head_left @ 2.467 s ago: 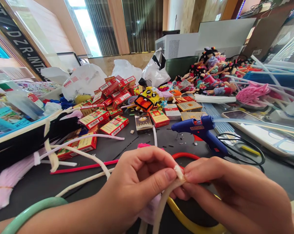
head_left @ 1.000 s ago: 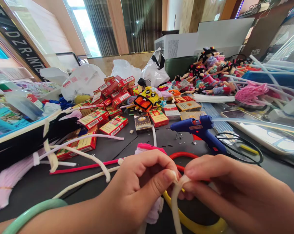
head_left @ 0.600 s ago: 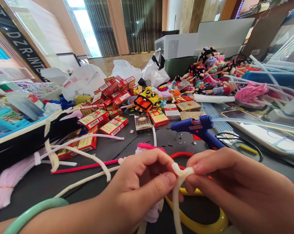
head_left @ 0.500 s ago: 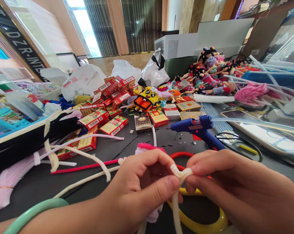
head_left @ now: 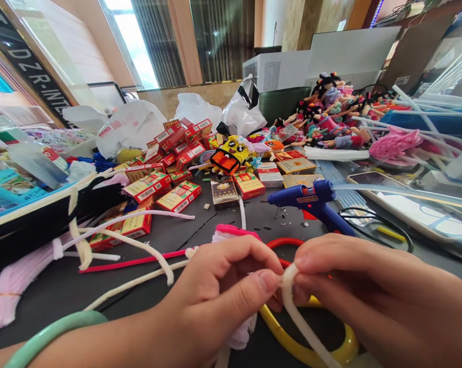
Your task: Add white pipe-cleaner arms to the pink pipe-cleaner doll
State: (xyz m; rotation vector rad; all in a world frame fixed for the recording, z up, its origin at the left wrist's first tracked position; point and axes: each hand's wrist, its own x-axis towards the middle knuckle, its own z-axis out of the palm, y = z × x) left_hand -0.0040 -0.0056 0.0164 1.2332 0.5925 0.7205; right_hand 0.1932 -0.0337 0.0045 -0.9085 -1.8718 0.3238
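Note:
A cream pipe cleaner (head_left: 298,312) is bent over at its top, and its long tail hangs down to the lower right. My left hand (head_left: 223,291) pinches the bent end between thumb and fingers. Close beside it, my right hand (head_left: 361,286) is closed on the same pipe cleaner at the bend. The fingertips partly hide the short end. Below the hands lie a yellow loop (head_left: 277,332) and a red loop (head_left: 286,241), partly covered. Behind my left hand is a pink fuzzy piece (head_left: 236,232).
A blue glue gun (head_left: 311,199) with a clear stick lies beyond my right hand, near a phone (head_left: 403,209). Small boxes (head_left: 179,197) and a yellow fuzzy figure (head_left: 233,153) stand farther back. Pipe-cleaner dolls (head_left: 330,112) are heaped at the back right. Loose pipe cleaners (head_left: 139,286) lie left.
The pipe cleaner has turned: its short white end, which stuck up between the fingers, is now hidden, and its tail has swung to the right. Both hands stay nearly in place.

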